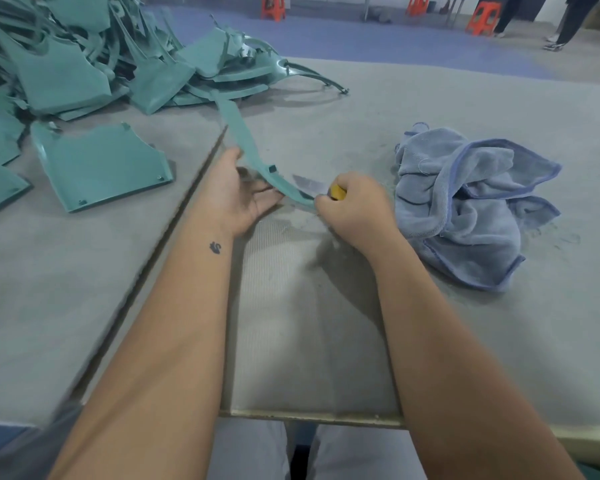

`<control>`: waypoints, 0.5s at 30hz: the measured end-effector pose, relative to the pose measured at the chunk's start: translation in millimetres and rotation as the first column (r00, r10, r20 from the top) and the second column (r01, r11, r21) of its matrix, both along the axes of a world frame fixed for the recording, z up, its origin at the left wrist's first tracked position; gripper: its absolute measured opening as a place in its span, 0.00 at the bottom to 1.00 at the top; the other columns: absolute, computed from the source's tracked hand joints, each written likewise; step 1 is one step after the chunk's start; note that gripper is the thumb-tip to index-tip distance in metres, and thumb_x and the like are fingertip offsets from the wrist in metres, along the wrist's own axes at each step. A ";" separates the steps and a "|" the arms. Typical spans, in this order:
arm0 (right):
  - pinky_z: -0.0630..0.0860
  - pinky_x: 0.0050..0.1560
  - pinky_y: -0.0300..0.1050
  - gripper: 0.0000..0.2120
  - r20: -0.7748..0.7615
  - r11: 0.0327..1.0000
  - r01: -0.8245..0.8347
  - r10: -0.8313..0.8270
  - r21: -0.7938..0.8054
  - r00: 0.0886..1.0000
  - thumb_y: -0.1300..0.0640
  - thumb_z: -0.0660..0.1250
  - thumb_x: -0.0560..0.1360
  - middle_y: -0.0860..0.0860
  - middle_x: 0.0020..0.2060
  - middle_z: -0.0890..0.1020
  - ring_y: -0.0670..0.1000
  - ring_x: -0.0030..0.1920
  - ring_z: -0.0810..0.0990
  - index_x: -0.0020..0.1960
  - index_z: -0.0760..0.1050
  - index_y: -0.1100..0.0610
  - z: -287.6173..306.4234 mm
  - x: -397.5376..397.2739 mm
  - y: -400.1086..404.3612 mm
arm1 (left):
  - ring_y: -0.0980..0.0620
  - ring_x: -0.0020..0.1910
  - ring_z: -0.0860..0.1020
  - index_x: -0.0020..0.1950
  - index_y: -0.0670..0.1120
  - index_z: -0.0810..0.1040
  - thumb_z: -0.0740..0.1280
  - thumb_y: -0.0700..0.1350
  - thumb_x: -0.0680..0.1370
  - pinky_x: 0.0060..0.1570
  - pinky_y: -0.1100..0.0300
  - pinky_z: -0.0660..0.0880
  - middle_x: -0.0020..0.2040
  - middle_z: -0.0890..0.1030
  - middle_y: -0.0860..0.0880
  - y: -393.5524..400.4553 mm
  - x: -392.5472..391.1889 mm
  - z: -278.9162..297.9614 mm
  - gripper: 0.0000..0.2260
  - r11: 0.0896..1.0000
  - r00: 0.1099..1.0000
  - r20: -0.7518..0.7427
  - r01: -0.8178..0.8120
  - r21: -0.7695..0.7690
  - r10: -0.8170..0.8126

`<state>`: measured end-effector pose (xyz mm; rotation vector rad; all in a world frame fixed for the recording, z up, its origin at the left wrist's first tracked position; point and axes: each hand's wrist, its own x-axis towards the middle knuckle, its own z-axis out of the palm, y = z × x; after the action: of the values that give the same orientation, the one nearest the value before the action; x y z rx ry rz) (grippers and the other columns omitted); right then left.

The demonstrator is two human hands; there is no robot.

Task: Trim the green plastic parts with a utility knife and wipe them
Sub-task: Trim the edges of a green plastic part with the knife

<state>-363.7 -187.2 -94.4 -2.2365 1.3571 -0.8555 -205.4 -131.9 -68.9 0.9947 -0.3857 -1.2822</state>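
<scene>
A long, narrow green plastic strip (244,143) runs from the pile down to the middle of the table. My left hand (236,195) holds it from below, thumb on its far side and fingers under its near part. My right hand (354,209) grips a yellow-handled utility knife (336,192). Its grey blade (307,184) points left and lies against the strip's near end. A crumpled blue cloth (465,206) lies just right of my right hand.
A heap of green plastic parts (84,57) fills the far left. One flat green panel (101,168) lies apart, left of my hands. A seam (174,216) splits the grey table. Orange stools (482,15) and standing people are far behind.
</scene>
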 end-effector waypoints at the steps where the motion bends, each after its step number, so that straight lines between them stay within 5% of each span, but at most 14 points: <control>1: 0.58 0.30 0.45 0.19 0.067 1.000 -0.004 0.003 0.017 0.998 0.53 0.65 0.70 0.48 0.23 0.60 0.50 0.27 0.60 0.29 0.57 0.54 0.1 0.5 0.0 | 0.44 0.45 0.81 0.64 0.40 0.72 0.56 0.50 0.83 0.35 0.56 0.82 0.51 0.78 0.40 -0.8 -3.8 -0.7 0.17 1.000 1.000 0.008 -0.016 0.004 0.016; 5: 0.58 0.26 0.38 0.23 0.259 0.991 -0.131 0.125 0.005 0.958 0.47 0.71 0.71 0.46 0.20 0.62 0.46 0.25 0.60 0.28 0.60 0.52 2.8 3.2 4.8 | 0.53 0.35 0.82 0.56 0.37 0.76 0.61 0.40 0.82 0.33 0.65 0.80 0.42 0.81 0.43 -4.4 -12.8 -3.8 0.08 0.994 0.996 0.003 -0.087 -0.073 0.087; 10: 0.63 0.31 0.48 0.18 0.124 0.991 -0.101 0.111 -0.085 0.986 0.56 0.69 0.72 0.48 0.23 0.65 0.52 0.30 0.65 0.29 0.64 0.53 3.7 6.1 3.4 | 0.49 0.43 0.83 0.59 0.44 0.74 0.62 0.33 0.79 0.49 0.57 0.80 0.48 0.84 0.44 -5.2 -18.0 -5.0 0.11 0.981 0.994 0.090 -0.046 -0.189 0.064; 15: 0.63 0.29 0.41 0.20 0.516 0.986 -0.008 -0.082 0.169 0.853 0.50 0.62 0.80 0.44 0.18 0.68 0.43 0.22 0.65 0.37 0.77 0.62 10.6 3.5 5.3 | 0.50 0.34 0.79 0.57 0.43 0.74 0.60 0.39 0.82 0.35 0.59 0.77 0.44 0.81 0.40 -2.1 -41.2 -6.9 0.06 0.995 0.867 0.497 0.083 -0.063 -0.041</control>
<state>-360.2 -181.9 -83.8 -1.6797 1.1564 -1.2066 -246.6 -134.0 -75.7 1.2469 -0.8673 -1.0440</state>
